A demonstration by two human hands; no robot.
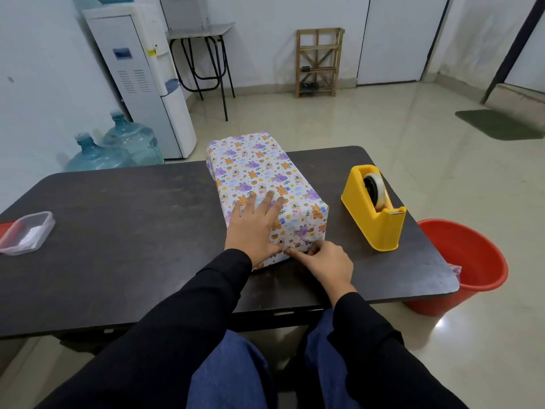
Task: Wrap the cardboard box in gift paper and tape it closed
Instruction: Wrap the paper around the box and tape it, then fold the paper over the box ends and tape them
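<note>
Sitting at the near edge of a dark worktop (132,216), wearing blue trousers (230,373) and black sleeves (177,320).

Pressing the right hand (327,265) against the near end face of the box (274,184), low down by the worktop: laying the index finger straight along the folded paper there, curling the other fingers. Cannot tell whether any paper is being pinched.

Resting the left hand (255,228) flat on the near part of the box top, fingers straight and spread, thumb reaching down to the near edge close to the right index finger.

Lying lengthwise on the middle of the worktop, running away toward its far edge: the box, covered on all visible faces in white gift paper (253,160) printed with purple and orange animals.

Standing just right of the box, apart from it: a yellow tape dispenser (374,214) holding a roll of clear tape (374,187).

Lying at the left edge of the worktop: a clear plastic container (28,231).

Standing on the floor (354,122) at the right corner of the worktop: a red bucket (477,261).

Standing beyond, at the left: two blue water bottles (97,156) and a white water dispenser (141,78).

Standing by the far wall: a small black-legged table (203,31) and a wooden rack (318,60); lying far right, a green mat (498,124).
</note>
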